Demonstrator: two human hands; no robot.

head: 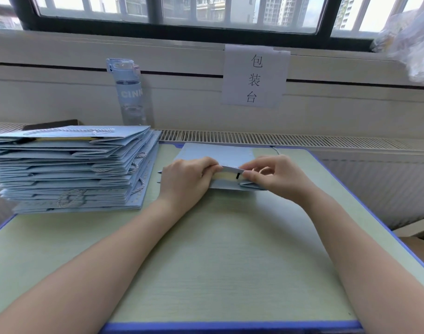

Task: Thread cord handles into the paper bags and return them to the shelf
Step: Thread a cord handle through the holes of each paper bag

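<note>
Bag: a flat light-blue paper bag [220, 156] lay on the desk [206, 261] near the middle of its far edge, mouth rim turned toward the person.
Long axis: the rim ran left to right, roughly parallel to the desk's far edge.
Left hand: the left hand [184, 179] gripped the rim's left part, fingers curled over it and lifting it open.
Right hand: the right hand [276, 175] pinched what looked like the cord [261, 170], a pale loop under its curled fingers, just behind the black tip [237, 175].
Key relation: the black tip stood at the rim, between the two hands and touching the right fingertips, so the right hand was the nearer; the feed probably ran leftward along the rim.
Hole: too small to make out.
Stack: the stack of bags [68, 169] sat at the far left corner, well apart.
</note>
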